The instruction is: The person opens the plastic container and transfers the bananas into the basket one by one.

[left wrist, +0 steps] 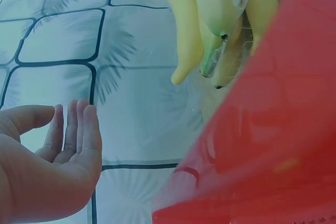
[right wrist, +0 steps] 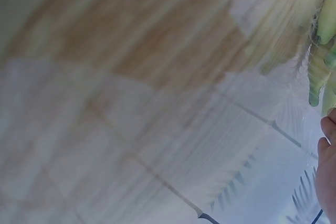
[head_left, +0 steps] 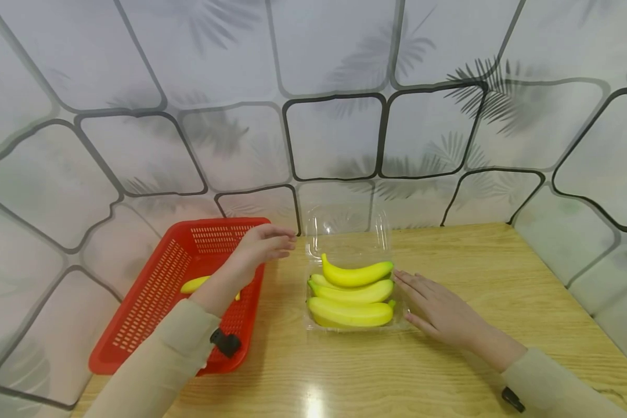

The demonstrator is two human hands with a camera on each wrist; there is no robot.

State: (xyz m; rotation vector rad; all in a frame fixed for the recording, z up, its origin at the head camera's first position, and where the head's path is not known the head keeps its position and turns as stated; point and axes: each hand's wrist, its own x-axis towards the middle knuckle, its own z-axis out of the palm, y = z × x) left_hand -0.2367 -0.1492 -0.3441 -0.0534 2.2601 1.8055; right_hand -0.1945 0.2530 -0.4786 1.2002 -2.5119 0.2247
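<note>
A clear plastic clamshell box [head_left: 347, 239] stands open on the wooden table with three yellow bananas [head_left: 352, 293] lying in it. My right hand [head_left: 436, 307] rests flat against the box's right side, fingers straight. My left hand [head_left: 263, 247] hovers over the far right edge of a red basket [head_left: 162, 290], fingers straight and holding nothing. One banana [head_left: 194, 284] lies inside the basket, partly hidden by my left forearm. In the left wrist view my left hand [left wrist: 52, 161] is open, with the bananas [left wrist: 210, 24] and the red basket [left wrist: 273, 145] to the right. The right wrist view is blurred and shows banana tips [right wrist: 320, 77].
The wooden table [head_left: 475, 273] ends against a wall covered in grey leaf-print panels with black outlines [head_left: 334, 139]. Bare tabletop lies to the right of the box and along the near edge.
</note>
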